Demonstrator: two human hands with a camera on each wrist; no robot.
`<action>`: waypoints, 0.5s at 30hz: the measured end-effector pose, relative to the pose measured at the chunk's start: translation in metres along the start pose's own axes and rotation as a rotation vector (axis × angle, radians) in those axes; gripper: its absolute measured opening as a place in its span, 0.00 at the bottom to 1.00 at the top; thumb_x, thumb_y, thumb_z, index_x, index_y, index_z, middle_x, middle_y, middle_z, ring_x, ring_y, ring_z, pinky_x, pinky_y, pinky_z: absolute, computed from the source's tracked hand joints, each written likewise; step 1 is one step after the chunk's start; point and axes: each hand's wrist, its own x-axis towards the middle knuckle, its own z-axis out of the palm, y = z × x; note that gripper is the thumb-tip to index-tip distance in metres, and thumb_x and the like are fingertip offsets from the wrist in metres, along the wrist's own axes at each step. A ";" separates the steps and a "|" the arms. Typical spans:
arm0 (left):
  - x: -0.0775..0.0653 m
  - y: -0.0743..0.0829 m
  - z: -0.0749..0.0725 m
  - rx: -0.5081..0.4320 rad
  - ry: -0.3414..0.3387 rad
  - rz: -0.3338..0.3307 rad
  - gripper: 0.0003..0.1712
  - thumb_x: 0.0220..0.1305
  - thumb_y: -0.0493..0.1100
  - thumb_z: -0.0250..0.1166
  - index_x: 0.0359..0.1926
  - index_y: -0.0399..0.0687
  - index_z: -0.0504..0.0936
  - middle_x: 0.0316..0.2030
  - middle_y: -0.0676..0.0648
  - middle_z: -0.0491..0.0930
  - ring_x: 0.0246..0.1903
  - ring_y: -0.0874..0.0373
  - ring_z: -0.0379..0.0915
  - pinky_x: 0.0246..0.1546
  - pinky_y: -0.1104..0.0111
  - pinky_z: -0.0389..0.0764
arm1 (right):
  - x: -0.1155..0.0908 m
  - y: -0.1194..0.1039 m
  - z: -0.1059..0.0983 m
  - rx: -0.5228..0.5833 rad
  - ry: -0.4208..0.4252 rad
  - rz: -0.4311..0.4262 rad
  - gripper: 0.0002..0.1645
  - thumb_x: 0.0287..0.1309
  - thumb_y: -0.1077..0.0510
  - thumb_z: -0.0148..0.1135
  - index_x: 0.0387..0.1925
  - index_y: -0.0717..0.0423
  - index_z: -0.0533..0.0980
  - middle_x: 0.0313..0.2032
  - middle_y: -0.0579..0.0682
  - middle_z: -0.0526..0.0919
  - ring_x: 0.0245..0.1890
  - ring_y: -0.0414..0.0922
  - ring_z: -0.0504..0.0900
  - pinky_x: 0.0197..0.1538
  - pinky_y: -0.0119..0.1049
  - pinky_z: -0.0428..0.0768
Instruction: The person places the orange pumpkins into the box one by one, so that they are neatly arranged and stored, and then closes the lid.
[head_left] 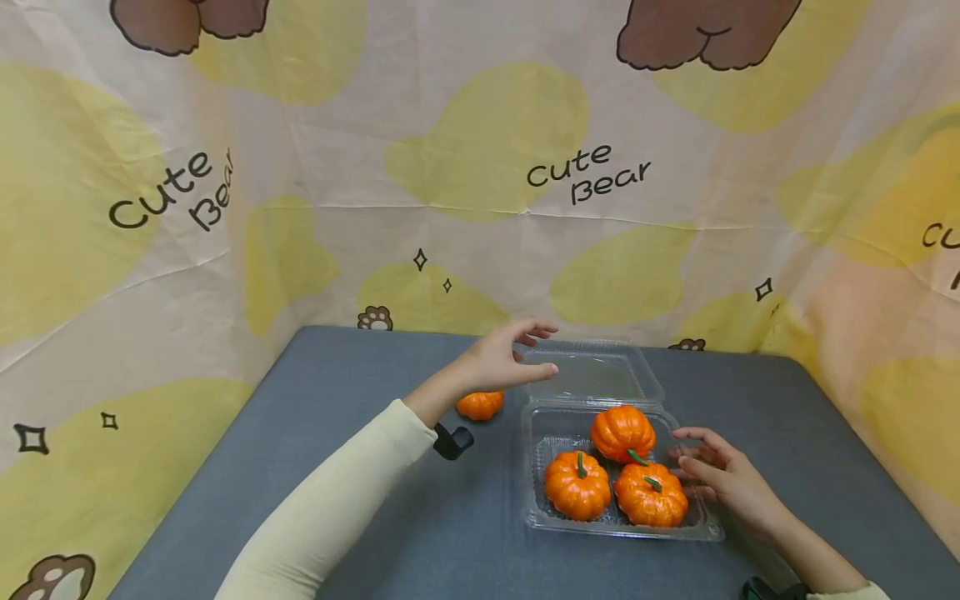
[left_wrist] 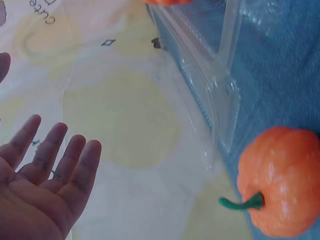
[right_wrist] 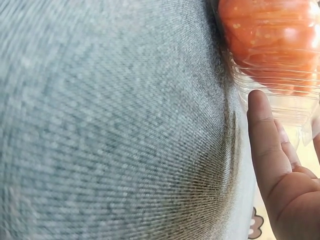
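The desk (head_left: 420, 542) has a flat grey-blue surface; the right wrist view shows a fine weave. Its far corners are rounded. A pale cloth backdrop (head_left: 480, 158) encloses the rear and both sides. The cloth carries yellow patches, "Cute Bear" lettering, four-pointed stars, paw prints and, at the top edge, the lower parts of brown bears. A horizontal crease crosses the rear panel.

A clear plastic container (head_left: 585, 531) is positioned on the desk, right of centre, with its hinged lid (head_left: 600, 379) folded back toward the rear. Inside are three orange pumpkins: front-left pumpkin (head_left: 577, 487) and front-right pumpkin (head_left: 651, 497), both stem up, and rear pumpkin (head_left: 622, 432), tilted with its stem toward the near side. A fourth pumpkin (head_left: 480, 407) sits on the desk outside the container, to its left, partly hidden by the left arm.

State of the hands: the left hand (head_left: 502, 360) is raised above the desk, fingers extended, thumb well apart, holding nothing. The right hand (head_left: 727, 479) is at the container's right wall, fingers loosely extended, gripping nothing; contact with the wall cannot be confirmed.
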 end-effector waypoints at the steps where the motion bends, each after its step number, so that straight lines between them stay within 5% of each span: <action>1: -0.001 -0.002 -0.002 0.003 0.012 -0.004 0.31 0.60 0.50 0.67 0.64 0.57 0.70 0.61 0.50 0.72 0.59 0.53 0.70 0.55 0.60 0.77 | 0.000 0.000 0.000 -0.001 0.001 -0.002 0.26 0.69 0.55 0.53 0.63 0.61 0.60 0.53 0.58 0.79 0.41 0.39 0.85 0.43 0.39 0.84; 15: -0.012 -0.031 -0.019 -0.001 0.115 -0.080 0.31 0.60 0.51 0.67 0.64 0.58 0.71 0.61 0.50 0.72 0.61 0.48 0.69 0.56 0.57 0.76 | 0.002 0.001 0.000 -0.013 0.011 0.027 0.26 0.69 0.54 0.53 0.62 0.59 0.61 0.56 0.66 0.76 0.41 0.40 0.84 0.43 0.39 0.84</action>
